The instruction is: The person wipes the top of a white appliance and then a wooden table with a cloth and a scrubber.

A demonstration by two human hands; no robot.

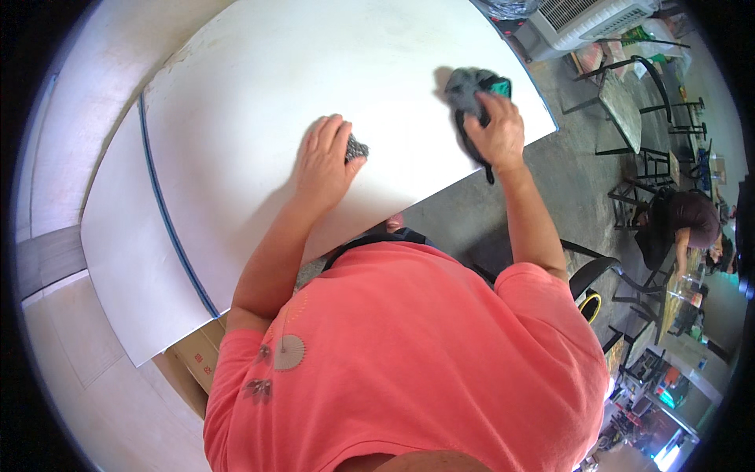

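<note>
A white tabletop (248,76) with a blue edge stretches in front of me. My left hand (323,165) rests on it with a silver-grey steel wire scourer (356,148) under the fingers and thumb; part of the scourer is hidden by the hand. To the right, close to the table's near right corner, my right hand (500,133) grips a bunched grey and black cloth (466,88) with a green patch. One dark strip of that cloth hangs over the table edge. The cloth looks slightly blurred.
A second white panel (138,236) adjoins on the left beyond a blue strip. Beneath it stands a cardboard box (197,354). On the right are chairs (622,109), an air cooler (578,23) and a bent-over person (696,218) at another table.
</note>
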